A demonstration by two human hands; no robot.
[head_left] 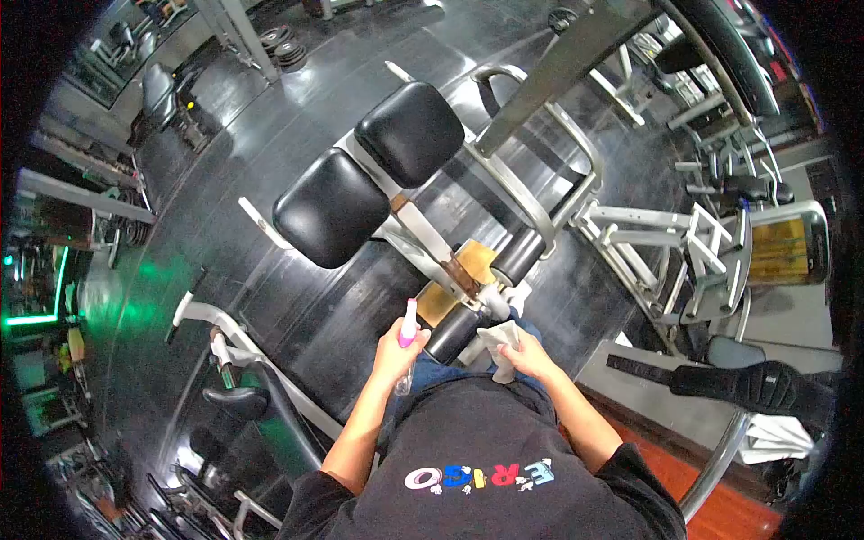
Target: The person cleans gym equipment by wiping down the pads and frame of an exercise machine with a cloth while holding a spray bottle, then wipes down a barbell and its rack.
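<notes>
My left hand (393,350) is closed round a clear spray bottle (404,382) with a pink and white top, held near my waist. In my right hand (529,353) is a crumpled pale cloth (499,346), pinched between thumb and fingers. Just ahead of both hands is an exercise machine with two black foam rollers, the nearer roller (453,335) and the farther roller (519,255). Farther forward on the same machine sit two black pads, a left pad (331,209) and a right pad (410,134).
A curved silver frame (576,148) rises at the right of the machine. Another machine's white arm (220,317) stands at my left. To the right are a white-framed machine (652,238) and a black belt (742,382). Weight plates (283,47) lie on the dark floor behind.
</notes>
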